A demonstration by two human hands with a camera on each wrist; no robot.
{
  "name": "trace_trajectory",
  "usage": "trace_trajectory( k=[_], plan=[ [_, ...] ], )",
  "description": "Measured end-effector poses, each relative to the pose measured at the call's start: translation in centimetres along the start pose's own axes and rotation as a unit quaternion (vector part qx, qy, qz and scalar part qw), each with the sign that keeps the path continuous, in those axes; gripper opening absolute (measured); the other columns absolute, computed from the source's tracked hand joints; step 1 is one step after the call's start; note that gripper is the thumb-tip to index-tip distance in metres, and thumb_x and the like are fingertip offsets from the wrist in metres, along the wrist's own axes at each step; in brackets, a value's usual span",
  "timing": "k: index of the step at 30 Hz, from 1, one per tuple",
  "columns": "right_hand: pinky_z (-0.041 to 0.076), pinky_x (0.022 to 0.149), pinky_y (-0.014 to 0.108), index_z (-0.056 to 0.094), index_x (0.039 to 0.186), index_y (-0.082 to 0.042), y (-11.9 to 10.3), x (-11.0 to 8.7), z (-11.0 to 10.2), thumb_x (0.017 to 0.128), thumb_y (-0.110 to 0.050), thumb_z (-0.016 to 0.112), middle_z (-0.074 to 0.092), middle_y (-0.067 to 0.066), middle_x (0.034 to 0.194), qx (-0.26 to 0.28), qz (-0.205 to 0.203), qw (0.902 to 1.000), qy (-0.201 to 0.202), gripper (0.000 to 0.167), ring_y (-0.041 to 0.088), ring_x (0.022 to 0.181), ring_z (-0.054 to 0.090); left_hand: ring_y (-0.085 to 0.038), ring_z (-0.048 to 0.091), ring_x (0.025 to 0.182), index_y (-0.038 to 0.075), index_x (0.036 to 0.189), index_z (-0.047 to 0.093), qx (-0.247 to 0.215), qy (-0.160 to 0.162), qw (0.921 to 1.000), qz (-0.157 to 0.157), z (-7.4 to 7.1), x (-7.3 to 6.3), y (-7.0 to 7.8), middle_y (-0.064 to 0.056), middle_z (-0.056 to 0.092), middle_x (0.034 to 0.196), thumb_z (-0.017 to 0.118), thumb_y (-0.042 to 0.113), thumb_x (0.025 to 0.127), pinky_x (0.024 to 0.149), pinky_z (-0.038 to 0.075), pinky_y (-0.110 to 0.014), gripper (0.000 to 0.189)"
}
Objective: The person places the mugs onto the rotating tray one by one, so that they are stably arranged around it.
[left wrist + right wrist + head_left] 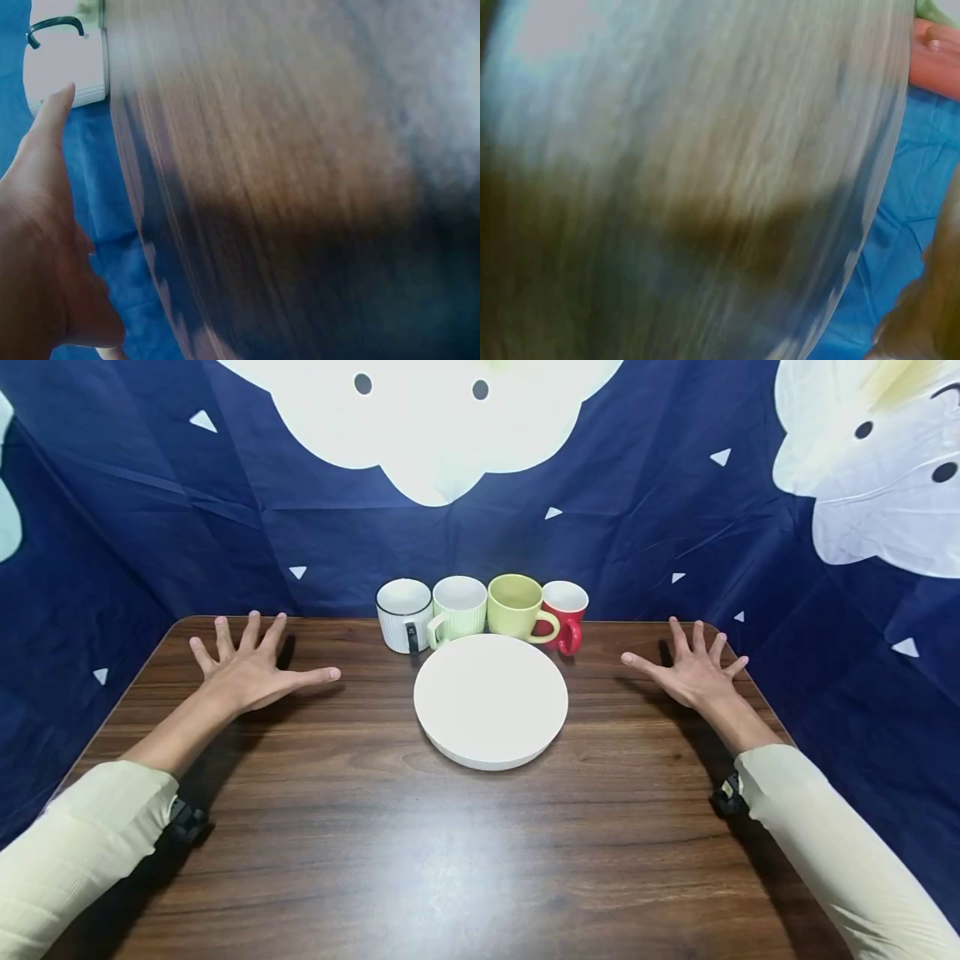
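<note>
My left hand (251,672) is spread wide over the back left of the table, holding nothing. On the other side my right hand (696,672) has its fingers spread too, with nothing in it. Between them lies a round white disc (491,700) with a low side wall. Behind it stand a white ribbed mug (401,618) with a black rim and handle, a pale green ribbed mug (461,610), a yellow-green mug (512,610) and a red mug (553,625) with a white inside. In the left wrist view, the left thumb overlaps the white mug (64,71).
The brown wood-grain table (450,843) has rounded back corners. A dark blue cloth (345,543) with white cloud shapes hangs close behind it and along both sides. Dark wrist cameras (187,822) sit under both sleeves.
</note>
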State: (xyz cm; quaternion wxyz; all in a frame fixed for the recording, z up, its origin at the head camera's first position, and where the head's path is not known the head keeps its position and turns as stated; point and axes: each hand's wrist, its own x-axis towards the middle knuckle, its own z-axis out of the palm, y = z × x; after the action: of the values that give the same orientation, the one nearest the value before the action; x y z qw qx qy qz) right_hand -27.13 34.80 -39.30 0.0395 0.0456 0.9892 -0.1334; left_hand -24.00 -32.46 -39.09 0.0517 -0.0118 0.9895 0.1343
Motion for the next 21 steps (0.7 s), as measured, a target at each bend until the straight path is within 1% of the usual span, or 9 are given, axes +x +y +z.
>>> trace_trajectory(
  k=[4, 8, 11, 14, 17, 21],
  plan=[
    [-0.012, 0.116, 0.1, -0.006, 0.182, -0.023, -0.6, -0.1, 0.1, 0.089, -0.105, 0.042, -0.016, 0.031, 0.185, 0.0, -0.005, 1.0, 0.002, 0.134, 0.069, 0.165, -0.018, -0.069, -0.033, 0.16, 0.017, 0.182, -0.006, -0.002, 0.0, 1.0, 0.0, 0.0, -0.3, 0.1, -0.036, -0.016, 0.183, 0.058, 0.101, 0.086, 0.116, -0.025, -0.095, 0.143],
    [-0.009, 0.118, 0.1, -0.004, 0.183, -0.022, -1.3, -0.4, 0.1, 0.089, -0.105, 0.043, -0.01, 0.032, 0.186, 0.008, -0.01, 0.9999, 0.005, 0.133, 0.07, 0.165, -0.014, -0.069, -0.032, 0.161, 0.02, 0.182, -0.006, -0.01, -0.003, 0.9999, 0.0, -0.1, -0.8, 0.2, -0.035, -0.019, 0.182, 0.059, 0.101, 0.086, 0.116, -0.024, -0.095, 0.141],
    [-0.007, 0.12, 0.099, -0.002, 0.183, -0.023, -1.8, -0.7, 0.0, 0.09, -0.103, 0.046, -0.005, 0.031, 0.187, 0.025, -0.015, 0.9995, 0.009, 0.132, 0.07, 0.166, -0.011, -0.068, -0.031, 0.162, 0.023, 0.182, -0.007, -0.019, -0.003, 0.9998, -0.003, -0.2, -1.0, 0.2, -0.033, -0.023, 0.182, 0.059, 0.1, 0.087, 0.117, -0.023, -0.095, 0.139],
    [-0.004, 0.122, 0.098, -0.001, 0.183, -0.022, -2.2, -0.8, -0.1, 0.091, -0.101, 0.047, -0.001, 0.031, 0.187, 0.039, -0.02, 0.9989, 0.015, 0.13, 0.069, 0.167, -0.008, -0.07, -0.027, 0.163, 0.025, 0.182, -0.007, -0.024, -0.003, 0.9997, -0.004, -0.4, -1.2, 0.3, -0.031, -0.025, 0.182, 0.059, 0.1, 0.087, 0.118, -0.021, -0.095, 0.138],
    [-0.001, 0.122, 0.098, 0.001, 0.183, -0.022, -2.4, -1.0, 0.0, 0.092, -0.1, 0.048, 0.003, 0.031, 0.188, 0.049, -0.026, 0.9982, 0.02, 0.128, 0.069, 0.168, -0.004, -0.072, -0.022, 0.163, 0.026, 0.182, -0.006, -0.027, -0.004, 0.9996, -0.004, -0.4, -1.4, 0.6, -0.032, -0.021, 0.183, 0.059, 0.1, 0.087, 0.119, -0.018, -0.096, 0.137],
    [0.004, 0.123, 0.097, 0.002, 0.183, -0.021, -2.7, -1.3, 0.0, 0.093, -0.099, 0.048, 0.005, 0.031, 0.187, 0.055, -0.032, 0.9978, 0.021, 0.127, 0.07, 0.167, 0.0, -0.072, -0.015, 0.165, 0.025, 0.183, 0.0, -0.036, -0.001, 0.9993, 0.0, -0.4, -1.6, 1.4, -0.033, -0.011, 0.186, 0.062, 0.099, 0.086, 0.121, -0.013, -0.096, 0.137]
  ],
)
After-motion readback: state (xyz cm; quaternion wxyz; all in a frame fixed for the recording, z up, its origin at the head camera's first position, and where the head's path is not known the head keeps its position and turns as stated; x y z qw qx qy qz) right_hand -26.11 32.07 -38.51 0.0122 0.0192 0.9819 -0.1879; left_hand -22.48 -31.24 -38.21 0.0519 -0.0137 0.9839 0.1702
